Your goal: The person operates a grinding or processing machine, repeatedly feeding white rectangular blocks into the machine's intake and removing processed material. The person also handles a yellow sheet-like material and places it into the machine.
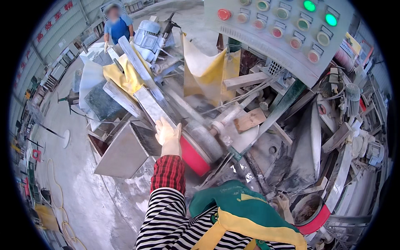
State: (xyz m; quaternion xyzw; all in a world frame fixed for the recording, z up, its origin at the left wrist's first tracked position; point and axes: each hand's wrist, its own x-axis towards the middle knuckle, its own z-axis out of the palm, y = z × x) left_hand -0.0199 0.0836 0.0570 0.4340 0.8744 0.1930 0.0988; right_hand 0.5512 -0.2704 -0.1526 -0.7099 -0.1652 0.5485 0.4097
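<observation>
My left hand, in a cream glove, lies with its fingers stretched out on the near end of a pale stone strip. The strip slopes away on the machine, beside a red-edged roller just right of my wrist. Low on the right, my right hand hangs beside my green apron, which partly covers it. Its fingers are too hidden to read. Close by it is a second red-edged round drum with brown residue inside. Yellow cloth drapes over the machine farther along the strip.
A control panel with red and green buttons, two lit green, overhangs the top right. A wooden block lies on the machine frame. A grey metal box stands left of my hand. Far off, a person in a blue apron stands by the machine.
</observation>
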